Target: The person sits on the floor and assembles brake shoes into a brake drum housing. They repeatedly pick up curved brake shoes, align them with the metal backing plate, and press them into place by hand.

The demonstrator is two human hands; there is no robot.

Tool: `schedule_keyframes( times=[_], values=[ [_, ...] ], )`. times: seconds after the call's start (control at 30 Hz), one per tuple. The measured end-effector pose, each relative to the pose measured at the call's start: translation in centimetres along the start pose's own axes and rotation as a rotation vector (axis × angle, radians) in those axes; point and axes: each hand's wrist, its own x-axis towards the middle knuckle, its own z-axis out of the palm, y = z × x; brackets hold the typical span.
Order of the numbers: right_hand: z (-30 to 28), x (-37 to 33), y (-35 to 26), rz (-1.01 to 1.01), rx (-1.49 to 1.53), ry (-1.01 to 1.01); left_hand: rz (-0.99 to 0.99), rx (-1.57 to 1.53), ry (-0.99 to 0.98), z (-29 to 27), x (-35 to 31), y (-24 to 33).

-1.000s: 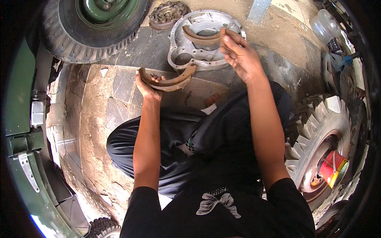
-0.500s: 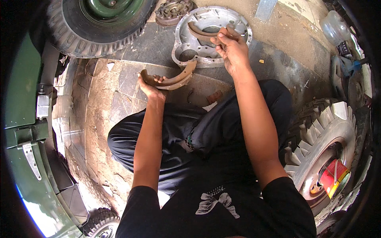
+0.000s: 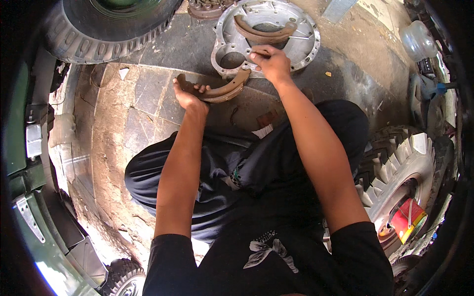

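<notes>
Head view: left grip (image 3: 189,100) holds a rust-brown, arc-shaped brake shoe (image 3: 230,90); right grip (image 3: 274,65) unclear.

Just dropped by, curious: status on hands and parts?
Left hand holding brake shoe. Right hand at near edge of bell housing, grip unclear. Second brake shoe lying on housing.

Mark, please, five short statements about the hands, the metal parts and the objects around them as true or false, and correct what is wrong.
1. The left hand holds a curved brown piece. True.
2. A second curved piece lies on the grey metal housing. True.
3. The red tin is in the left hand. False: it is by the wheel at the right.
4. The right hand overlaps the housing's near edge in the picture. True.
5. The clear plastic bottle is at the lower left. False: it is at the upper right.
</notes>
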Motion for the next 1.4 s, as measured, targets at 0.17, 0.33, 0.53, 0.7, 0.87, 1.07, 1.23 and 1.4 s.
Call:
schedule_keyframes(
  times=[0.17, 0.33, 0.53, 0.7, 0.87, 1.07, 1.23, 1.4],
  values=[
    [0.5, 1.1, 2.3, -0.133, -0.264, -0.070, -0.055, -0.031, -0.021, 0.1, 0.0, -0.4],
    [0.0, 0.2, 2.4, -0.004, -0.355, -0.100, -0.111, -0.053, 0.026, 0.4, -0.2, -0.2],
    [0.9, 0.3, 2.1, 0.031, -0.201, -0.004, -0.081, -0.096, -0.009, 0.4, -0.4, -0.8],
    [0.7, -0.4, 2.8, 0.013, -0.283, 0.039, -0.087, -0.055, 0.022, 0.4, -0.1, -0.7],
    [0.9, 0.7, 2.0, -0.043, -0.418, 0.030, -0.088, -0.087, 0.023, 0.4, -0.2, -1.0],
    [0.5, 0.8, 2.8, -0.088, -0.469, 0.017, -0.096, -0.040, 0.003, 0.7, -0.8, -1.0],
    [0.0, 1.2, 2.0, -0.029, -0.434, -0.054, -0.136, -0.061, 0.006, 0.8, -0.6, -0.9],
    [-0.5, 0.9, 2.7, -0.076, -0.473, 0.003, -0.114, -0.076, 0.025, 0.7, -0.3, -0.9]
  ],
)
